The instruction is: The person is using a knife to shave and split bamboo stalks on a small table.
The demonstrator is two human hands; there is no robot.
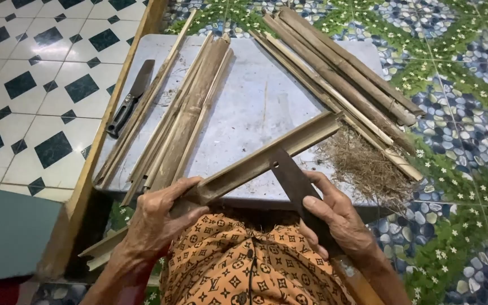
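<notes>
Bamboo strip [266, 158] lying slantwise across the near edge of the grey bench [255, 101], gripped at its lower end by the left hand [162, 217]. Right hand [329, 217] closing around a dark blade [292, 181], pressing against the strip just beside the left hand. Loose shavings [362, 164] lying beyond the right hand; split bamboo pieces [182, 113] beyond the left.

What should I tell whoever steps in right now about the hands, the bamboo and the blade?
Left hand: grips the near end of the split bamboo strip, which slants across the grey board.
Right hand: holds the dark knife, its blade laid against the strip's edge.
Done: fibre shavings are heaped at the right of the board.
Left: strip pile on the left, longer bamboo pieces on the right. A second knife lies unused at the board's left edge.
</notes>
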